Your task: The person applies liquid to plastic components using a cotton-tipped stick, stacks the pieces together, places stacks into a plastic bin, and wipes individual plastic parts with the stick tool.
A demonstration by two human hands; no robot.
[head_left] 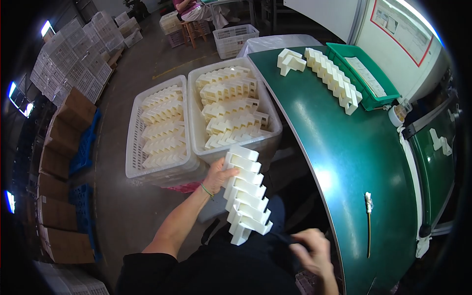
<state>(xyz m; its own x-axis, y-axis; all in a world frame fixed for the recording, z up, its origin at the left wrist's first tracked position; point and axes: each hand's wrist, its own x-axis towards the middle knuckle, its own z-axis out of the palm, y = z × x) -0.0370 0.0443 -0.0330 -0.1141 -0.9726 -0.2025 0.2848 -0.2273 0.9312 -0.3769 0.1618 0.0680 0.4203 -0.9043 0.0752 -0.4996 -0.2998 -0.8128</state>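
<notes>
My left hand is closed around the side of a row of white angular plastic parts, nested one behind another. The row tilts down toward my lap. Off to the right, my right hand is by the near table edge, blurred, its thumb apart from loosely bent fingers and nothing visible in it. Just beyond the held row stands a white crate filled with rows of similar parts. Another perforated crate beside it holds more of them.
On the green table lie a short stack and a long row of white parts, a green tray and a thin stick with a white tip. Cardboard boxes line the left. A seated person is at the back.
</notes>
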